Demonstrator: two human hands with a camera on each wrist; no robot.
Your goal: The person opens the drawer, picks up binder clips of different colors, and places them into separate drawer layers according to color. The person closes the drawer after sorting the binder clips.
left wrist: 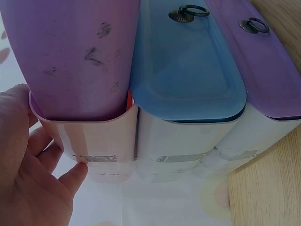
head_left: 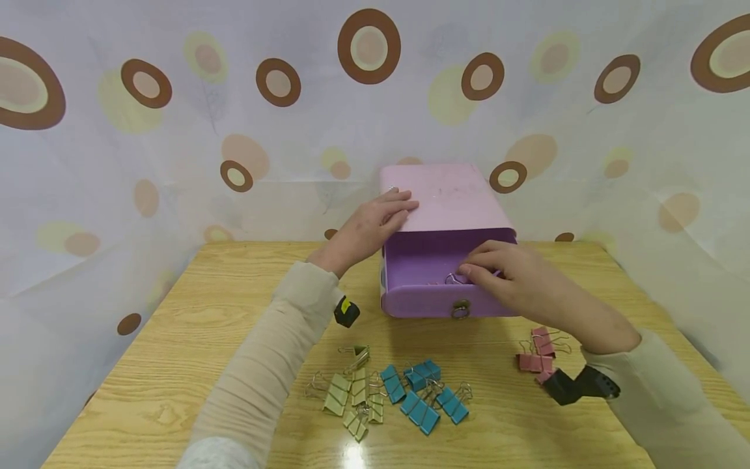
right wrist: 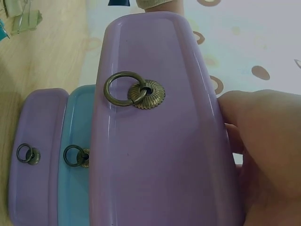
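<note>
My left hand (head_left: 369, 228) rests on the upper left edge of a pink-topped drawer unit (head_left: 445, 195), its fingers lying on the top. In the left wrist view its fingertips touch the pink casing (left wrist: 94, 141). The purple top drawer (head_left: 418, 301) is pulled out. Over its right side reaches my right hand (head_left: 515, 273), the fingers inside, pinching the wire handle of a binder clip (head_left: 452, 279) near the drawer floor. Pink bits lie beside that clip, mostly hidden by the drawer front. In the right wrist view the drawer front (right wrist: 160, 155) hides my fingertips.
Yellow binder clips (head_left: 336, 394) and blue binder clips (head_left: 420, 412) lie in front of the unit. Pink binder clips (head_left: 535, 362) lie near my right wrist. A blue drawer (left wrist: 188, 61) and another purple drawer (left wrist: 268, 61) sit shut beneath. A patterned curtain (head_left: 316, 130) hangs behind the table.
</note>
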